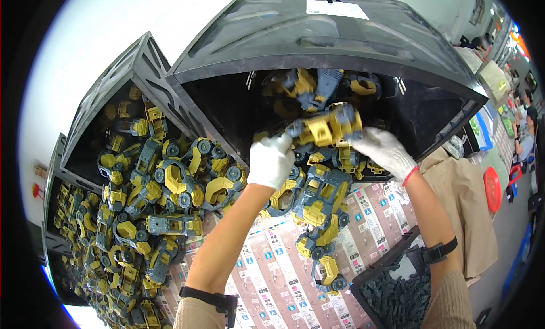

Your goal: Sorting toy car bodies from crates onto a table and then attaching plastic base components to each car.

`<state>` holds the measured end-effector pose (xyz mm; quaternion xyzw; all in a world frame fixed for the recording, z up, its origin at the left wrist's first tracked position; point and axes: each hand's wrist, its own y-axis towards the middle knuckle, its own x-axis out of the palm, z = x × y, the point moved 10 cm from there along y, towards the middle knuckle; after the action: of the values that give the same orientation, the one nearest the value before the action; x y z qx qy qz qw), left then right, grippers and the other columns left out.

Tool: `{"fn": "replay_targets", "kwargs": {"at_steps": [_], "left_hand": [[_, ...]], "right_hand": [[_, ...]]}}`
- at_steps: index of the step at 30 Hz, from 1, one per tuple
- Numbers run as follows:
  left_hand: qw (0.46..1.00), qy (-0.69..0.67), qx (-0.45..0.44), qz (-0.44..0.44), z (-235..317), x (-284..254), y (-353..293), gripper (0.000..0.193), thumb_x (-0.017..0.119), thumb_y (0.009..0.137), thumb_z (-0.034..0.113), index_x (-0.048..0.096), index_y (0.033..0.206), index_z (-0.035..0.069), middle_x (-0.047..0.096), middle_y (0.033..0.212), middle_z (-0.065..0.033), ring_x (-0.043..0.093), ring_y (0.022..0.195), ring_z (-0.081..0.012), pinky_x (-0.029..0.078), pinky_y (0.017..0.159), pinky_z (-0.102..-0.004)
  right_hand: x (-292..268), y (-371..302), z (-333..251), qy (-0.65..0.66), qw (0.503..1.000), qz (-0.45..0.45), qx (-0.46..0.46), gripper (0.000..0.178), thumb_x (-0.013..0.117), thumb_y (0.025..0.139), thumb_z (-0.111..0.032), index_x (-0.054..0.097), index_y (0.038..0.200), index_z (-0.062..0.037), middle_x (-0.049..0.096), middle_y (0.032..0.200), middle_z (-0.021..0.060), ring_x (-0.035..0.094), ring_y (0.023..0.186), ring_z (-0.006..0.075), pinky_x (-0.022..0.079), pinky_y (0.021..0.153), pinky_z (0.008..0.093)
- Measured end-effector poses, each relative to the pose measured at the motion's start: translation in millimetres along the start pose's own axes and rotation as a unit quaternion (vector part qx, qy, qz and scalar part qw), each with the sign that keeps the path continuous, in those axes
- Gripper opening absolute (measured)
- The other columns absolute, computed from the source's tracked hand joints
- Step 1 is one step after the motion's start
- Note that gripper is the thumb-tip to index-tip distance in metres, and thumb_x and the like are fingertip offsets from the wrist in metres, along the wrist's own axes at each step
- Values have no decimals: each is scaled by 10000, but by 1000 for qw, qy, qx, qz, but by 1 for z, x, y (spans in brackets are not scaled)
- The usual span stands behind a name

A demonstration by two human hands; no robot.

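Between my hands is a yellow and grey toy truck (325, 128), a little blurred, held up in front of a large black crate (340, 36) whose opening faces me. My left hand (272, 160), in a white glove, closes on the truck's left end. The gloved right hand (381, 150), with a red cuff edge, grips its right end; some of its fingers are hidden behind the truck. More toy vehicles lie inside the crate behind it. Just below my hands, a grey and yellow toy vehicle (322, 194) rests on the patterned table covering (267, 272).
Toy vehicles (176, 181) spill in a heap from a second black crate (110, 90) on the left. At lower right stands a black bin (363, 298) of small dark grey parts. Brown cloth (462, 210) and a red round lid (492, 189) are beyond. People sit farther right.
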<state>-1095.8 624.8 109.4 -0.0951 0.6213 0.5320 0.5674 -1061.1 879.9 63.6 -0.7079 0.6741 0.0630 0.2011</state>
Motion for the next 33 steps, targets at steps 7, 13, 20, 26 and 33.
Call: {"fn": "replay_targets", "kwargs": {"at_steps": [7,13,20,26,33], "left_hand": [[977,-97,-34,187,10,-43,9,295,629,811,14,631,1098,81,630,1034,-158,589,931,-362,485,795,-504],[962,-111,-250,8,-30,21,95,858,645,878,638,468,1522,99,463,1531,-285,511,1369,-446,422,1139,-460],[790,-470,-348,-185,-48,73,64,869,814,811,226,399,1564,103,619,1384,-182,615,1240,-286,459,1092,-363],[788,-429,-320,-305,-22,68,29,907,762,770,295,389,1567,75,623,1360,-198,598,1241,-309,464,1054,-369],[795,-400,-309,-335,13,28,-64,740,716,795,152,464,1485,75,656,1125,-136,617,998,-195,496,918,-316]], "right_hand": [[-112,27,-77,-227,882,393,-124,757,626,947,-550,507,1488,-33,543,1502,209,515,1401,335,390,1178,379],[-128,119,-45,-294,912,285,17,1052,382,877,-866,402,1577,-81,379,1619,231,363,1503,375,286,1240,415],[-66,108,10,-38,989,105,101,664,514,1027,-434,398,1572,-73,476,1556,155,394,1490,279,319,1222,373],[-51,113,78,83,996,29,2,651,549,1072,-398,343,1574,-38,513,1515,113,523,1339,165,422,1113,282],[15,34,14,-244,959,-55,-137,665,657,924,-94,419,1544,-51,480,1578,119,463,1449,278,380,1206,380]]}}
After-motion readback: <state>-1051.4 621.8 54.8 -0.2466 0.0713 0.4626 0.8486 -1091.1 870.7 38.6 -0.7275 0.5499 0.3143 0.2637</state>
